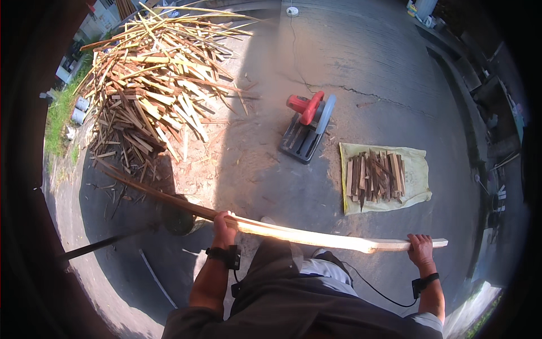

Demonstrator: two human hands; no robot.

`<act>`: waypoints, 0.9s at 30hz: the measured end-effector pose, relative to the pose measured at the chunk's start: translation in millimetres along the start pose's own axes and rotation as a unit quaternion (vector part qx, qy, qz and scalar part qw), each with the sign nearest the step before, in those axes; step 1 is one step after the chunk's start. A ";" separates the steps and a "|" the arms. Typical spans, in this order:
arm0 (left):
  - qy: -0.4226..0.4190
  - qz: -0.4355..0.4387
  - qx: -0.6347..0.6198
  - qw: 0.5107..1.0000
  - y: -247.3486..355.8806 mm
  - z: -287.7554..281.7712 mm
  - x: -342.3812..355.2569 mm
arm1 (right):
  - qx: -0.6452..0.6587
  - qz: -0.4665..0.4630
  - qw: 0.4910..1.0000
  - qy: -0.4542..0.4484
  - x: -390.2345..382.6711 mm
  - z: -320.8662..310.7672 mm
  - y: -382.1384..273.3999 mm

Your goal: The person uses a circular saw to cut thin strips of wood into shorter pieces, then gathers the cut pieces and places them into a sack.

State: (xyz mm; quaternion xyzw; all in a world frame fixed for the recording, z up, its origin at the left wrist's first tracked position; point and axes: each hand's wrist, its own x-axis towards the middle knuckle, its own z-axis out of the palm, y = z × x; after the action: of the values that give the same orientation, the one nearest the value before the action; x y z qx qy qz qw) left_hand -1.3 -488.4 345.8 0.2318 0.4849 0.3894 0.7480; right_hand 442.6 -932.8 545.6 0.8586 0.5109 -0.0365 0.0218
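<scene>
Currently my left hand [224, 227] and right hand [420, 250] wrapped round long wood strip [316, 237]; short pieces [375, 176] beyond right seemingly done, large wood pile [158, 85] beyond left seemingly remaining.

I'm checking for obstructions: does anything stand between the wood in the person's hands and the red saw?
Nothing visible does. Between the wood, gripped by the left hand and right hand, and the red saw lies only dusty ground. The pale sack bearing short wood pieces lies to the right.
</scene>
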 end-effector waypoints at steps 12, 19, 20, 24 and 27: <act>-0.107 0.453 0.453 0.760 87.1 -8.7 94.4 | -0.017 -0.048 0.992 0.116 127.2 -102.0 -93.7; -0.092 0.491 0.434 0.750 91.6 25.7 123.4 | -0.044 -0.086 0.986 0.133 198.6 -143.4 -102.4; -0.064 0.499 0.444 0.742 88.8 23.2 129.3 | -0.044 -0.091 0.986 0.135 210.4 -145.8 -103.6; -0.076 0.284 0.412 0.862 95.1 24.4 153.0 | -0.058 -0.109 0.978 0.167 257.0 -148.9 -97.9; -0.112 0.390 0.464 0.788 118.7 8.1 179.7 | -0.048 -0.138 0.971 0.188 309.7 -165.3 -113.6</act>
State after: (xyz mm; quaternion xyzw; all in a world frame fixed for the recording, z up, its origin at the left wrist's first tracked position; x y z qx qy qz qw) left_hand 4.3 -273.1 337.3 0.7622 0.3881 0.3475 0.3842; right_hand 496.6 -595.1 683.9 0.7691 0.6205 0.1481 -0.0385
